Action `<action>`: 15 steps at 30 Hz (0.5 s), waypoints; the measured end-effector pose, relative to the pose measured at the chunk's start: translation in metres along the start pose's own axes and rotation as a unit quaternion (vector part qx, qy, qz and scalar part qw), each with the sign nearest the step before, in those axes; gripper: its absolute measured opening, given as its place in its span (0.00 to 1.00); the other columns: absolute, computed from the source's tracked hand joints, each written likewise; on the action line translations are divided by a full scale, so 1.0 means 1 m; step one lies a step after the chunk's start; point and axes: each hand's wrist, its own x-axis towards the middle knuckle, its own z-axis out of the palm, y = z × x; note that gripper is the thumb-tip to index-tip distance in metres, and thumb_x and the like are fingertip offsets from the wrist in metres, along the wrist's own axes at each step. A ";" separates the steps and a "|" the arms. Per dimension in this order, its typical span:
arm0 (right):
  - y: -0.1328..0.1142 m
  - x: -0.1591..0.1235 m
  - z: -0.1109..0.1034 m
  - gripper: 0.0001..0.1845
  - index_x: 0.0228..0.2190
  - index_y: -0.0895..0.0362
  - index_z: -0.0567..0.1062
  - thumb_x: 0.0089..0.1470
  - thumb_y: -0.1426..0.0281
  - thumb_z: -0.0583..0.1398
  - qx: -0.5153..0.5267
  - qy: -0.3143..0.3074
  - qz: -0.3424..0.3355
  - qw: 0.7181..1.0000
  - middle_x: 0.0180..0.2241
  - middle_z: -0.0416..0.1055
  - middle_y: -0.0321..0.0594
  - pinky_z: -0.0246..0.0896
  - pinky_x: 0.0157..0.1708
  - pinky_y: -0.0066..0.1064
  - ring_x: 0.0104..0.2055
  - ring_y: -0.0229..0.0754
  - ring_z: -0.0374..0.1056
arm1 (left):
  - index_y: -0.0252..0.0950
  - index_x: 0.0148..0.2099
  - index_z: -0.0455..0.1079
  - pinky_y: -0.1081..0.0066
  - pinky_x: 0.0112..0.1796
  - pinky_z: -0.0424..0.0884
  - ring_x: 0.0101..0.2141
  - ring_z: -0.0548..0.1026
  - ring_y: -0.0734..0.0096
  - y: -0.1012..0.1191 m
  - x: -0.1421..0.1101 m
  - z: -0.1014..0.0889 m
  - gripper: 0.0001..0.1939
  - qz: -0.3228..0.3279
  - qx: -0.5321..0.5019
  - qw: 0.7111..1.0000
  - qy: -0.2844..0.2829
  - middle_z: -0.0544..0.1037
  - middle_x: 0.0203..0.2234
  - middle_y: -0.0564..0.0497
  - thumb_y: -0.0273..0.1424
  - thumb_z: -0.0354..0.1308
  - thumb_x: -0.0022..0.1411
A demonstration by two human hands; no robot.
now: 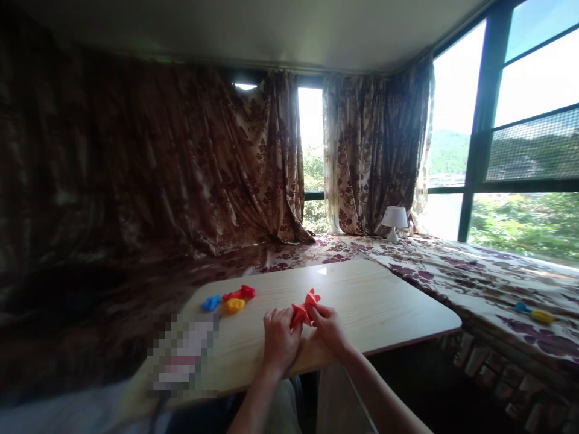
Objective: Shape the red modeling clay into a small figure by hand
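Over the near edge of the light wooden table (357, 295), my two hands meet at a red folded-paper piece (311, 299) with several pointed tips. My left hand (279, 334) is closed at its left side, thumb and fingers pressed together on it. From the right, my right hand (329, 328) pinches the piece between thumb and fingers. The fingers hide part of its lower edge. To the left on the tabletop lie a crumpled blue piece (211, 302), a yellow one (234, 305) and a red one (239, 293), close together.
A blurred-out flat object (185, 355) lies at the table's left. A small white lamp (394, 222) stands on the flower-patterned cover (434, 259) behind. Another blue and yellow piece (541, 316) rests on the cover at right. Patterned curtains (253, 163) hang at the back.
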 end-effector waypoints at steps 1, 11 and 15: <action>0.000 0.000 0.000 0.27 0.17 0.61 0.71 0.48 0.49 0.56 0.003 0.000 0.001 1.000 0.16 0.60 0.32 0.48 0.23 0.26 0.21 0.34 0.54 | 0.38 0.32 0.70 0.62 0.44 0.58 0.33 0.70 0.64 0.000 0.000 0.000 0.08 -0.005 -0.002 1.000 0.000 0.76 0.27 0.50 0.31 0.50 0.59; 0.003 0.000 -0.001 0.26 0.18 0.61 0.71 0.48 0.50 0.56 -0.008 -0.006 -0.001 1.000 0.17 0.61 0.34 0.50 0.23 0.27 0.22 0.35 0.55 | 0.39 0.31 0.71 0.66 0.41 0.62 0.32 0.70 0.66 -0.004 0.002 0.004 0.11 -0.069 -0.065 0.995 -0.012 0.75 0.26 0.51 0.34 0.49 0.59; 0.005 0.001 -0.002 0.27 0.20 0.61 0.73 0.48 0.48 0.56 0.006 0.018 -0.002 1.000 0.18 0.64 0.35 0.52 0.25 0.27 0.23 0.37 0.58 | 0.39 0.32 0.73 0.68 0.40 0.64 0.34 0.72 0.67 -0.007 0.003 0.005 0.11 -0.111 -0.134 0.985 -0.006 0.76 0.28 0.51 0.34 0.50 0.59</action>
